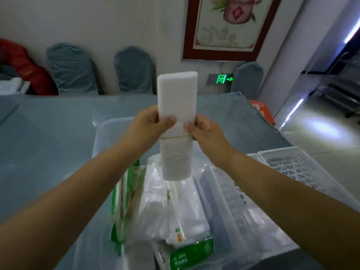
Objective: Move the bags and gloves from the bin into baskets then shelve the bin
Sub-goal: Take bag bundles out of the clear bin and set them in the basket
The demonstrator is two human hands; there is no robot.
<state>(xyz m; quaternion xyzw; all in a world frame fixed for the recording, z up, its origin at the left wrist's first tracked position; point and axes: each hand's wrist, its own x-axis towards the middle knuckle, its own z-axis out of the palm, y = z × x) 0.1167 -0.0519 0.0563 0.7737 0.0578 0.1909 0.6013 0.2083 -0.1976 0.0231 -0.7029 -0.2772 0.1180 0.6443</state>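
Now | both grips clamp bag bundle | bin holds packets

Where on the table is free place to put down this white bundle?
Bare blue cloth lies left of the bin, and behind it toward the chairs. The bin is crowded with bags; baskets fill the right. Both hands, left and right, hold the bundle.

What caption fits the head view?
Both hands, left hand and right hand, hold a banded white bag bundle above the bin.
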